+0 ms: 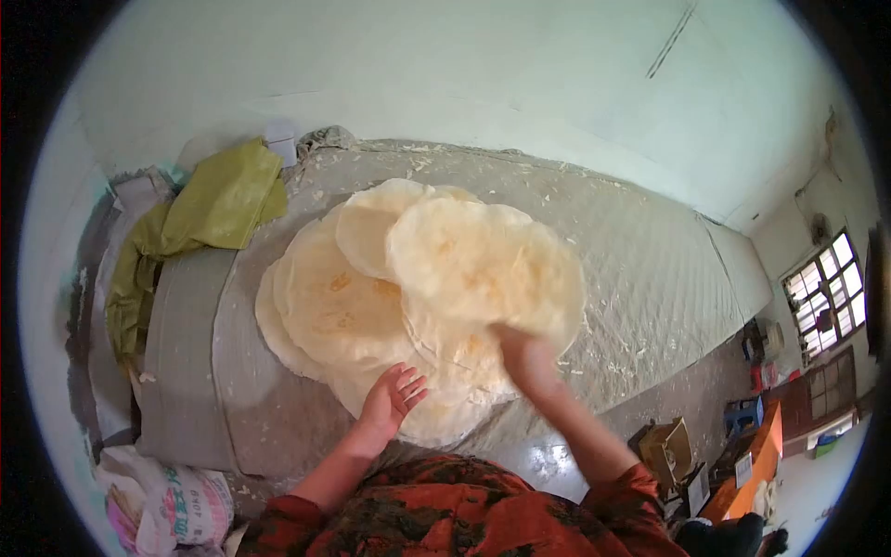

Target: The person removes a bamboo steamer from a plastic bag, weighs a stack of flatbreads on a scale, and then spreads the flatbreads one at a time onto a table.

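Along flatbread pile (pixel 343 311)'s near edge: left hand (pixel 393 401) loosely spread; right hand (pixel 524 357) blurred, grip cannot be told. Grey sheet (pixel 650 246) extends windowward.

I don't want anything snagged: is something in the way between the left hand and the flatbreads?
Nothing visible stands between the left hand and the flatbreads; its fingers show over their near side. The green cloth lies off to the left, out of the way.
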`<action>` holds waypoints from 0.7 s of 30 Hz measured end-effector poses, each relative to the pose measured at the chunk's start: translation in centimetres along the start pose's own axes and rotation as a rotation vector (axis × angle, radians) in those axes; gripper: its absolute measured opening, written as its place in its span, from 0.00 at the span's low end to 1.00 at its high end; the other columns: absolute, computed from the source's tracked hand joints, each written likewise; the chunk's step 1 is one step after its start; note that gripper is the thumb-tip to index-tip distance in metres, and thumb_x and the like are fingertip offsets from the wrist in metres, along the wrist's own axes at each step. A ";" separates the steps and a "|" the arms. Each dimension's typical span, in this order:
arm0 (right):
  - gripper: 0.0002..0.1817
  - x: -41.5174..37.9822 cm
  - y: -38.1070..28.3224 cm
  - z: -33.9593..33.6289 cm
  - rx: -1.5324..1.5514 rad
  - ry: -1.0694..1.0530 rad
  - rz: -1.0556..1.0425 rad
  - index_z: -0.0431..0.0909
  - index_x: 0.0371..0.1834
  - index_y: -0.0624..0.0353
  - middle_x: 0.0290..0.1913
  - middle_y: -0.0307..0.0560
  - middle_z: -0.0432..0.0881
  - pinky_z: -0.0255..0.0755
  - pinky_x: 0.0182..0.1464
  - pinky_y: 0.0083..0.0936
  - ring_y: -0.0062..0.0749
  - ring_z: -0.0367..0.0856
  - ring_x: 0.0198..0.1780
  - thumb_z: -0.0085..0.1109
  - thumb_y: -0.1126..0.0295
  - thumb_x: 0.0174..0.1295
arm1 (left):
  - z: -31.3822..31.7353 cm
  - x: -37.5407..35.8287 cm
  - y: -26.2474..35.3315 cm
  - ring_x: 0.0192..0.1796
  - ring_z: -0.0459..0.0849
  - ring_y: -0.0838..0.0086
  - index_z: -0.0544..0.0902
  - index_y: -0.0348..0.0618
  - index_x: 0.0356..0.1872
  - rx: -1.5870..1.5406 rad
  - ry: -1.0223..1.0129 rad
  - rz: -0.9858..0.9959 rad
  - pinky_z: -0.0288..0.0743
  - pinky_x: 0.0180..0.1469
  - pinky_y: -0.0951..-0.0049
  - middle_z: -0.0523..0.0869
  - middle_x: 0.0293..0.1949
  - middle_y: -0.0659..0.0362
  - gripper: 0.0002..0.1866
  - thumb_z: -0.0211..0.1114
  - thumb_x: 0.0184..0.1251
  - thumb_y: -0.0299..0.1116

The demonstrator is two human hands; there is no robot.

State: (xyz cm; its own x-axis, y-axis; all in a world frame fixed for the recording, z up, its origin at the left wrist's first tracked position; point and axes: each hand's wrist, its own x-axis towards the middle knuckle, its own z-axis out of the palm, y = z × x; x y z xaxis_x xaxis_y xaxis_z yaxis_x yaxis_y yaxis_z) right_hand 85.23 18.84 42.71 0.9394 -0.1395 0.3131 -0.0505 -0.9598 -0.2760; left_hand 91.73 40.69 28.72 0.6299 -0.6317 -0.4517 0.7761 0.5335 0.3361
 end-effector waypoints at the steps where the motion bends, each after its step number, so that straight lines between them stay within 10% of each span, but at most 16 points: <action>1: 0.14 -1.8 -0.1 3.4 0.094 0.032 -0.054 0.80 0.41 0.57 0.39 0.51 0.82 0.73 0.43 0.35 0.43 0.81 0.41 0.50 0.79 0.52 | -0.7 0.8 -0.6 0.51 0.76 0.59 0.69 0.40 0.51 -0.005 0.007 0.006 0.73 0.55 0.59 0.71 0.53 0.51 0.16 0.54 0.65 0.34; 5: 0.14 -6.2 0.6 12.4 0.334 -0.380 -0.015 0.78 0.43 0.60 0.41 0.53 0.81 0.74 0.45 0.34 0.47 0.79 0.42 0.55 0.72 0.53 | -2.3 3.7 -2.4 0.52 0.76 0.60 0.71 0.48 0.52 -0.098 -0.025 -0.100 0.72 0.54 0.55 0.76 0.51 0.55 0.17 0.45 0.70 0.45; 13: 0.20 -5.8 3.6 13.1 0.828 -0.454 0.013 0.74 0.52 0.61 0.45 0.49 0.81 0.71 0.48 0.29 0.31 0.78 0.47 0.55 0.60 0.61 | 1.0 1.9 -1.5 0.58 0.72 0.60 0.66 0.53 0.60 -0.115 -0.165 -0.070 0.69 0.54 0.50 0.71 0.59 0.58 0.26 0.44 0.67 0.55; 15: 0.16 -4.6 3.7 11.7 0.754 -0.760 0.409 0.77 0.48 0.61 0.42 0.51 0.82 0.70 0.51 0.29 0.30 0.78 0.47 0.54 0.63 0.61 | 0.0 2.4 -1.7 0.59 0.71 0.60 0.65 0.53 0.61 -0.110 -0.177 -0.060 0.69 0.54 0.49 0.69 0.61 0.58 0.28 0.44 0.67 0.56; 19: 0.11 2.3 8.1 6.9 0.477 -0.433 -0.036 0.81 0.42 0.60 0.39 0.48 0.83 0.72 0.48 0.28 0.26 0.80 0.41 0.52 0.70 0.60 | -1.1 2.4 -1.9 0.60 0.69 0.55 0.58 0.54 0.65 0.085 -0.157 -0.051 0.68 0.54 0.43 0.68 0.60 0.54 0.31 0.47 0.65 0.57; 21: 0.11 6.5 5.3 -0.1 0.570 -0.333 0.259 0.79 0.39 0.62 0.35 0.56 0.82 0.72 0.44 0.36 0.46 0.81 0.38 0.49 0.70 0.58 | -0.2 1.6 -1.3 0.59 0.69 0.53 0.56 0.54 0.65 0.076 -0.134 -0.035 0.67 0.54 0.40 0.68 0.59 0.53 0.32 0.49 0.65 0.56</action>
State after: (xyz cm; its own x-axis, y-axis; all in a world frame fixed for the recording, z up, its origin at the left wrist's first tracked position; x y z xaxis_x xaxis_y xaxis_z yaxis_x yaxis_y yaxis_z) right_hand 90.98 12.80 43.36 0.9795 -0.1770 -0.0961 -0.1864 -0.6159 -0.7655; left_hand 91.77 39.09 27.36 0.5970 -0.7210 -0.3517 0.7942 0.4691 0.3863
